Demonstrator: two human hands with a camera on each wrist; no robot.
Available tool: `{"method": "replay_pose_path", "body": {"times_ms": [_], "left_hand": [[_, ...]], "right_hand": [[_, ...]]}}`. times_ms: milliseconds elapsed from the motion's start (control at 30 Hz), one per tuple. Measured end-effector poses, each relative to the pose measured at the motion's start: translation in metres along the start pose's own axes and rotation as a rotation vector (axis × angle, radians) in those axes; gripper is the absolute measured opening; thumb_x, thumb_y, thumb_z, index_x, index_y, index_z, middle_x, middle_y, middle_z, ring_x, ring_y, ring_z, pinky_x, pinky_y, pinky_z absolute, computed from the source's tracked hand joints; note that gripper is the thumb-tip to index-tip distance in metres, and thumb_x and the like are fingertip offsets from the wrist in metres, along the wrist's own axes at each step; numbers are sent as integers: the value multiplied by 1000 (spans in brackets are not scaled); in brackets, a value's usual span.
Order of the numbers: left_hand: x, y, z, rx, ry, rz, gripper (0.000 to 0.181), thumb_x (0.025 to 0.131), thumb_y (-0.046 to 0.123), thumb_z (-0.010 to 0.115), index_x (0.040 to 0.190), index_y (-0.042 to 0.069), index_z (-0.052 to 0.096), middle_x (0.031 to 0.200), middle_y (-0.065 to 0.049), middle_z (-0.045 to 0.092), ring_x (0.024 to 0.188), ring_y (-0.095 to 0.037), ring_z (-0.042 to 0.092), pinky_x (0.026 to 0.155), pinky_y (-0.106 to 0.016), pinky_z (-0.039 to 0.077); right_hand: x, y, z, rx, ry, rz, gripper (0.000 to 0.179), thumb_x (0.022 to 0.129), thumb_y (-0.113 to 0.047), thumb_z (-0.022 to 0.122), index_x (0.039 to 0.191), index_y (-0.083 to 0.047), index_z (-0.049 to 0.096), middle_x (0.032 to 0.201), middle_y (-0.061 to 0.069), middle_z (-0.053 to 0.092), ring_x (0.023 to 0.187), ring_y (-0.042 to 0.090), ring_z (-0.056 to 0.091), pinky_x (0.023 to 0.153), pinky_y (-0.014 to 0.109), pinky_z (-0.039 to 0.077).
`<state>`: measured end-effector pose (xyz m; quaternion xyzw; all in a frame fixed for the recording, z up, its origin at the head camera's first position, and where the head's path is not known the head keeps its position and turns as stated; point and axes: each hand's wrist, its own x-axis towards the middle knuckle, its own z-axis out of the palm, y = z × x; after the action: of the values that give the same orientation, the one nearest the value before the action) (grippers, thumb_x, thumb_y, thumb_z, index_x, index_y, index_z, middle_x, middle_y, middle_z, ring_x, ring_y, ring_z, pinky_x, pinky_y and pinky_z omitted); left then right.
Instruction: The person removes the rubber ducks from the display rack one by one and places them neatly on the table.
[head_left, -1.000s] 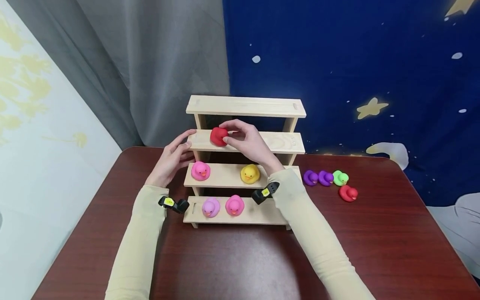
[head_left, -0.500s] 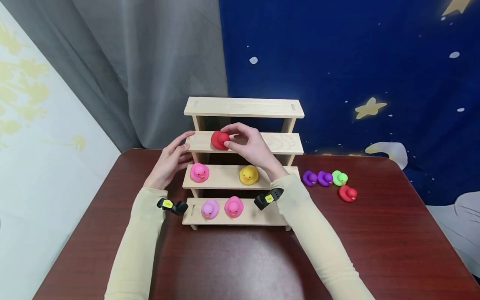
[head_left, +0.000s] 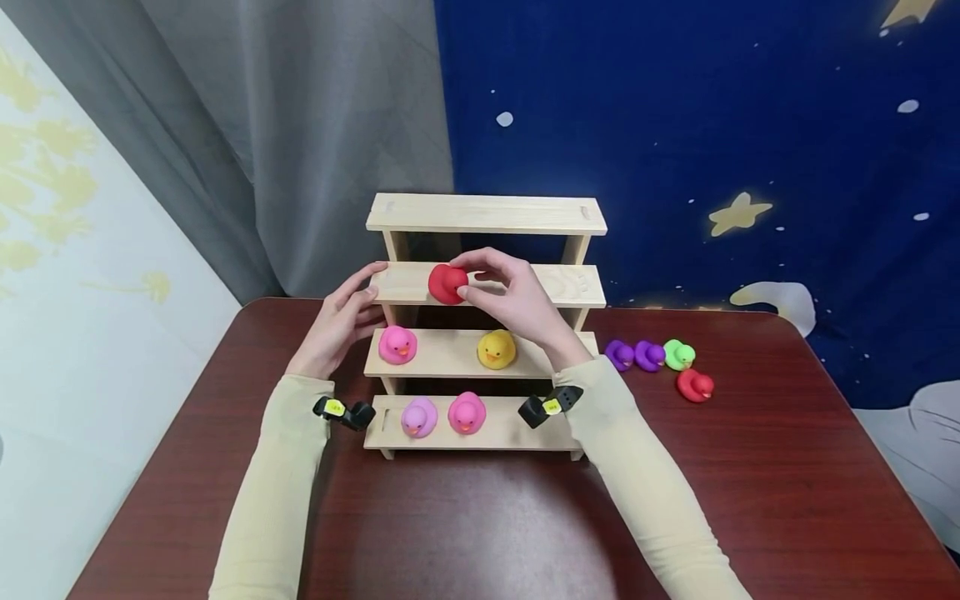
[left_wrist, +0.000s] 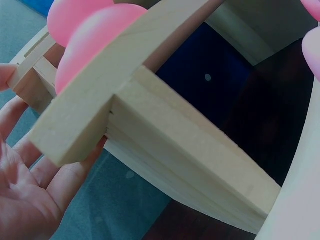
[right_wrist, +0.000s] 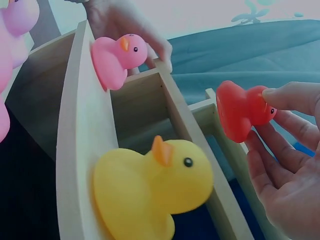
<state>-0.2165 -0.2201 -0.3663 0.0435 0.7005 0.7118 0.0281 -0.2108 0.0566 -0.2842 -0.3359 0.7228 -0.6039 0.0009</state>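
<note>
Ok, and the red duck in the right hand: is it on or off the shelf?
Off: the right hand pinches the red duck, and the right wrist view shows a gap between it and the shelf.

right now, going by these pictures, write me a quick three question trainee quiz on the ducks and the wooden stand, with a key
1. Multiple choice: what colour is the held duck in the person's right hand? a) yellow b) red c) green
2. True or false: the left hand touches the wooden stand.
3. Count: in the head view, how many loose ducks sit on the table to the right of the stand?

Key: 1. b; 2. true; 3. four (two purple, one green, one red).
</note>
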Motion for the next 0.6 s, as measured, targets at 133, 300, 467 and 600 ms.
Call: {"method": "replay_pose_path", "body": {"times_ms": [133,300,467,600], "left_hand": [[1,0,1,-5,1,0,43,102,29,50,145,28,44,141,-17,38,118,-30,54,86,-30,51],[2,-1,2,-6,2,-3,43,102,30,49,145,29,44,140,-17,39,117,-30,54,85,-29,52],[2,-1,2,3,5,-10,44,102,31,51,145,29,45,139,-17,40,118,-31,54,88,-31,51],[0,0,1,8,4,-7,44,102,32,51,145,30,44,139,-18,40,118,-29,54,86,-29,51]], "right_hand": [[-1,15,-6,3,13,-1,29,89,2,64,117,5,63,115,16,63,109,22,56,99,40,41],[-5,27,-14,3,34,-24,28,88,-4,68,116,-1,65,113,8,65,107,17,57,98,35,42],[-10,27,-21,-1,49,-57,28,88,-4,68,115,-1,65,112,9,65,106,18,57,96,36,42],[-15,26,-25,-9,53,-33,29,87,-2,68,116,1,65,113,11,65,107,19,57,97,37,42]]}}
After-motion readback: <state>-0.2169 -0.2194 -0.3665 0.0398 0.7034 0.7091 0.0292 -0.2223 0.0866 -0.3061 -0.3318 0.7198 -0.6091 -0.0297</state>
